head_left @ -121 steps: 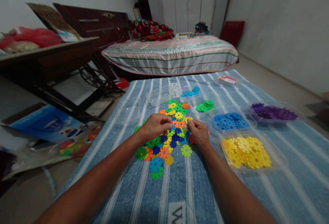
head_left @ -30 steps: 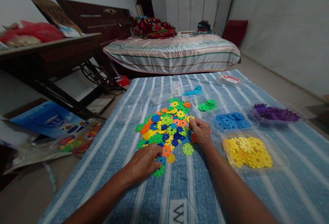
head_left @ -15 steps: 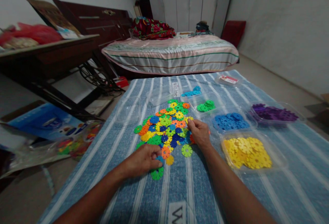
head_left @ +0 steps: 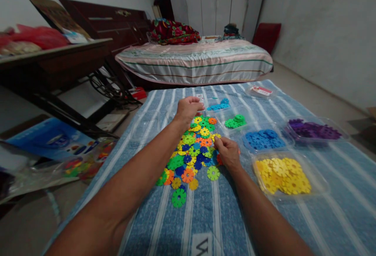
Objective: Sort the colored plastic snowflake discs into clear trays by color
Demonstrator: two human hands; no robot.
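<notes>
A heap of flower-shaped plastic discs (head_left: pixel 194 151) in green, yellow, orange and blue lies on the striped cloth. My left hand (head_left: pixel 188 110) is over the heap's far end, fingers stretched toward the clear box of light blue discs (head_left: pixel 219 106). A thin blue sliver (head_left: pixel 215 98), apparently a disc seen edge-on, shows above that box, apart from the fingers. At the heap's right side my right hand (head_left: pixel 228 153) is closed, thumb and forefinger pinching a yellow disc (head_left: pixel 216 136). Orange pieces show beside this hand. A loose green disc (head_left: pixel 179 198) lies at the near end.
Clear boxes on the right hold green discs (head_left: pixel 235 121), blue discs (head_left: pixel 263 139), purple discs (head_left: pixel 313 128) and yellow discs (head_left: pixel 282 174). A box with a red-and-white label (head_left: pixel 261 91) sits at the far right corner. Beyond the cloth stands a bed (head_left: pixel 194 62); a sewing table (head_left: pixel 55 56) is left.
My left hand has gone from the near end of the heap to its far end, and the blue disc has left its fingers. My right hand stays in place.
</notes>
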